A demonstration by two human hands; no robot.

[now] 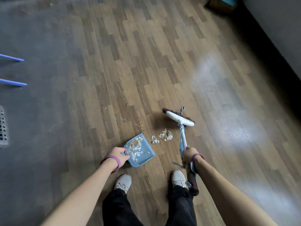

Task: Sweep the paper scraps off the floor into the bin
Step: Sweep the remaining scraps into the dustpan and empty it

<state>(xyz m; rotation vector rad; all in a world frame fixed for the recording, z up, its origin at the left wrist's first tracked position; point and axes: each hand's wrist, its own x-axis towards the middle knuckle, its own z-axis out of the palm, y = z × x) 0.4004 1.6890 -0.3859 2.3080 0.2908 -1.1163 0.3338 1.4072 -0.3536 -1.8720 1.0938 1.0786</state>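
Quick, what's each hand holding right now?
Left hand: grips the blue dustpan by its handle.
Right hand: grips the broom handle.

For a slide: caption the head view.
Left hand holds a part-filled blue dustpan; right hand grips the broom near loose paper scraps.

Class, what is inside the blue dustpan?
Paper scraps lie inside the dustpan, heaped toward the end that the left hand grips. The hand hides part of that end. More scraps lie outside, on the floor.
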